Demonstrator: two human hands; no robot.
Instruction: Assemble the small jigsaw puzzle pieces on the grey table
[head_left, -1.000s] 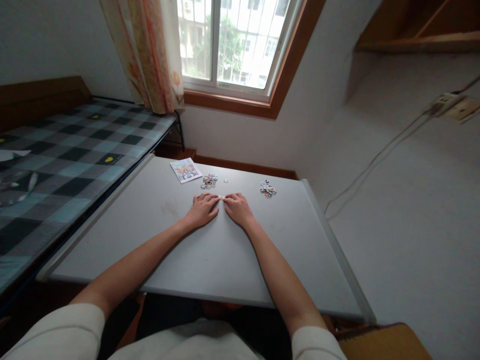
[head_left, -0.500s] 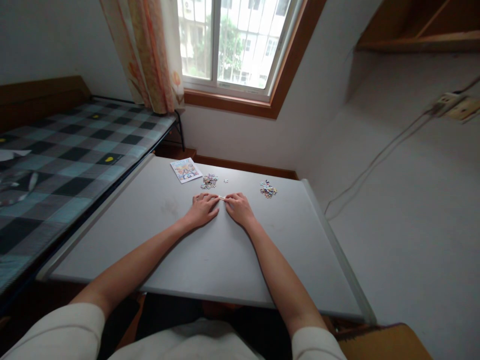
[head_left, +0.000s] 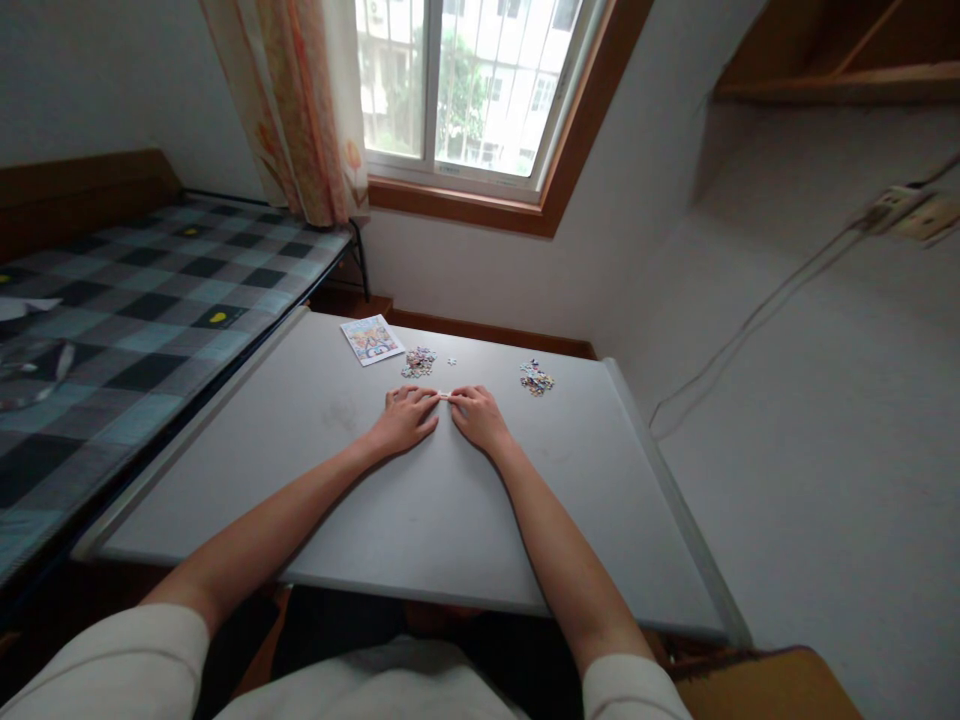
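Between my fingertips lie small pale jigsaw puzzle pieces on the white table. My left hand rests on the tabletop, its fingers closed on the pieces' left side. From the right, my right hand pinches the same pieces. Fingers cover most of them, so their number and print cannot be made out. Just beyond my left hand is a pile of puzzle pieces, with one single piece beside it. Farther right sits a second pile.
A printed picture sheet lies at the table's far left. The table has raised side edges. A bed with a checked cover adjoins on the left; a wall with a hanging cable is on the right. A window stands beyond.
Both hands stay in place with only a slight shift of the fingers on the pieces. The piles, single piece and picture sheet have not moved.
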